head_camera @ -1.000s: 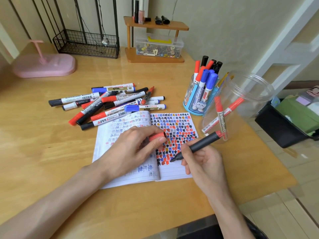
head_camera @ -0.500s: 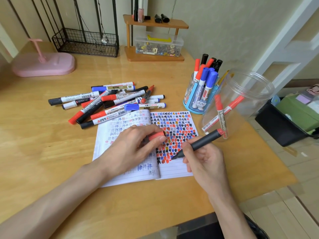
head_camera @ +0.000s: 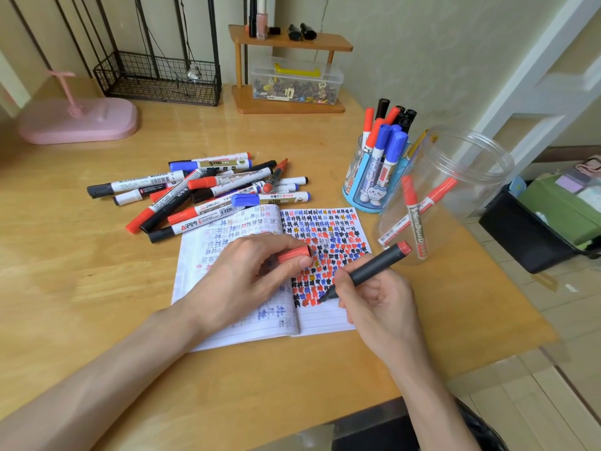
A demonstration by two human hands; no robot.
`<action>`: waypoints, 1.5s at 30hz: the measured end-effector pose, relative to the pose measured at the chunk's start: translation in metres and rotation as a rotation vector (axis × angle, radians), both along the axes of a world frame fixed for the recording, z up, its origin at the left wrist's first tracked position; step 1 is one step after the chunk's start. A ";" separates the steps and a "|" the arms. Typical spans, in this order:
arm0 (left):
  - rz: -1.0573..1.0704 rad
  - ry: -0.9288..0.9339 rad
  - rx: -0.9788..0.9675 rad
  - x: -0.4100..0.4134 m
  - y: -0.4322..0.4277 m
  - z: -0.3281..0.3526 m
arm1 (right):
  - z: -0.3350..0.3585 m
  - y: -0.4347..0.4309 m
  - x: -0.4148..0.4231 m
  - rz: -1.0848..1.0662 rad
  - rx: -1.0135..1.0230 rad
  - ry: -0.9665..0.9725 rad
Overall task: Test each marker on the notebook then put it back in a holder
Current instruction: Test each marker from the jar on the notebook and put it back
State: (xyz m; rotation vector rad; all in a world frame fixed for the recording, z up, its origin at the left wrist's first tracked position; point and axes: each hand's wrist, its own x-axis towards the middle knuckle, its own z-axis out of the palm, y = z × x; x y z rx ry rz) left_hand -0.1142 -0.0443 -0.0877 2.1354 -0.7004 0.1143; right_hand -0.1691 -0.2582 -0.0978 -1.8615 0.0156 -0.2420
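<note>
Red-ended, the black marker [head_camera: 364, 271] is being pinched in the right hand [head_camera: 377, 304], tip touching the notebook [head_camera: 325, 320] at the last row of test marks. The left hand [head_camera: 247, 278] is pinning the page flat, its fingers [head_camera: 292, 265] pinching the red cap [head_camera: 294, 253], likely kept ready for recapping. Loose markers [head_camera: 201, 193] are lying beyond the notebook; the blue holder [head_camera: 374, 183] and clear jar [head_camera: 455, 177] are standing near on the wooden tabletop [head_camera: 97, 271], against a wall.
</note>
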 end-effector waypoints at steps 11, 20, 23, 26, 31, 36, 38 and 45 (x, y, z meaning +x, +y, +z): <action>0.017 -0.036 -0.014 0.001 -0.001 0.001 | 0.002 -0.002 0.000 -0.043 0.082 -0.002; 0.034 -0.011 -0.023 0.002 0.002 0.000 | 0.008 -0.003 0.001 -0.111 0.273 -0.013; 0.011 0.006 -0.037 0.001 0.001 0.000 | 0.014 -0.004 0.002 -0.125 0.305 -0.066; 0.006 0.018 -0.045 0.002 0.001 -0.001 | 0.017 -0.002 0.004 -0.150 0.323 -0.097; 0.006 0.025 -0.053 0.003 0.002 -0.001 | 0.019 0.008 0.008 -0.175 0.370 -0.138; -0.004 0.043 -0.071 0.003 0.002 -0.003 | 0.016 0.016 0.006 -0.102 0.368 -0.129; -0.011 0.045 -0.076 0.003 0.002 -0.003 | 0.017 0.016 0.006 -0.047 0.348 -0.129; -0.035 0.061 -0.112 0.001 0.002 0.000 | 0.013 0.012 0.006 0.023 0.352 -0.126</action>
